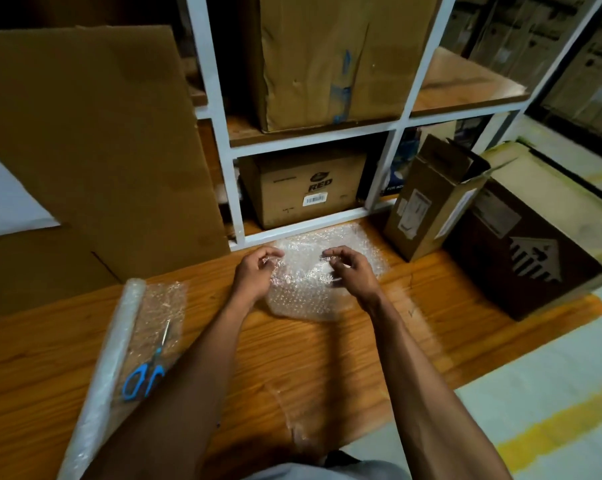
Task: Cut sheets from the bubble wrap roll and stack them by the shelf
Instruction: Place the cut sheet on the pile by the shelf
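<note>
In the head view, just below the middle of the frame, a clear cut sheet of bubble wrap [303, 292] hangs between both hands above a pile of similar clear sheets [358, 244] that lies on the orange-brown wooden floor [379, 341] against the foot of the white-framed shelf [306, 226].

What could go wrong: the sheet is limp and very light, so if one hand lets go before the other it may fold on itself or slide off the pile toward the near side, leaving a ragged stack. It could also catch on the brown open-topped cardboard box [427, 202] that stands just to the right of the pile.

The grip of the left hand [254, 271] is pinched together on the upper left edge of the sheet, thumb meeting fingertips. The right hand [351, 268] pinches the upper right edge the same way, its other fingers curled loosely; motion blur hides exactly how much film lies between the fingers.

At the lower left of the frame the long clear bubble wrap roll [109, 362] lies on the floor with a short length unrolled, and the blue-handled scissors [150, 365] rest on that unrolled part, well apart from both hands
</note>
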`<state>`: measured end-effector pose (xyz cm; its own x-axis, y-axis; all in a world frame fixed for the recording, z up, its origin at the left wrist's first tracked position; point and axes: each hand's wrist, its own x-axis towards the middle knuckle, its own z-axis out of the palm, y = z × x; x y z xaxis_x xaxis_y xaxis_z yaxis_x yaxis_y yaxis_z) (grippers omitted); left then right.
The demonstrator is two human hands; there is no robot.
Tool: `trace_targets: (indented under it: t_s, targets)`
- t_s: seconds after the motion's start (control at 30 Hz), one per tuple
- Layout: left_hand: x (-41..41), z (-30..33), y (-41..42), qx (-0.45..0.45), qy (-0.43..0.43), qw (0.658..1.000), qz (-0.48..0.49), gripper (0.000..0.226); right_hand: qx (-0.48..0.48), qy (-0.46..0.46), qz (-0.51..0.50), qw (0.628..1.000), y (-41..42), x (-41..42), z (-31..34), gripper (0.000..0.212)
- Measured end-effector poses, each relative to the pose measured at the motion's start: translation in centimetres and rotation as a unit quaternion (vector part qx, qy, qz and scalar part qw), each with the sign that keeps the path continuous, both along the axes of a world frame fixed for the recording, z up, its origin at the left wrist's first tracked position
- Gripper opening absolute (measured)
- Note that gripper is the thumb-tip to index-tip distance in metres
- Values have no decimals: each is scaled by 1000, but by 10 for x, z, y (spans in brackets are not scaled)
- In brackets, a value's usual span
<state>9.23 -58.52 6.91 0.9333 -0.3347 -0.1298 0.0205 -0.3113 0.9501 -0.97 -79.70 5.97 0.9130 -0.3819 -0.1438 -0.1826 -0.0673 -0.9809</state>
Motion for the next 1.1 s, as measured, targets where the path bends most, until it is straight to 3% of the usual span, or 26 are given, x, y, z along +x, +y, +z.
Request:
trace_targets:
  t_s: [0.2, 0.3, 0.47, 0.7, 0.97, 1.1]
  targets:
    - [6, -12, -39, -13, 40, 999, -24, 40, 7, 53, 61, 997, -53, 16, -3, 66]
    - [13, -18, -59, -26, 64, 997, -31, 41, -15, 73, 78, 994, -81, 26, -7, 75]
    - [37, -37, -97, 7, 67, 998, -20, 47, -29, 74, 71, 994, -121, 52, -22, 77]
    - [72, -76, -129, 206, 1, 978, 29, 44, -132, 91, 11, 987, -146, 99, -65, 66]
    - [87, -103, -138, 244, -49, 967, 55, 43, -203, 101, 12, 974, -151, 126, -94, 60]
    - [89, -112, -136, 275, -77, 957, 52, 43, -290, 87, -6, 953, -147, 125, -100, 53]
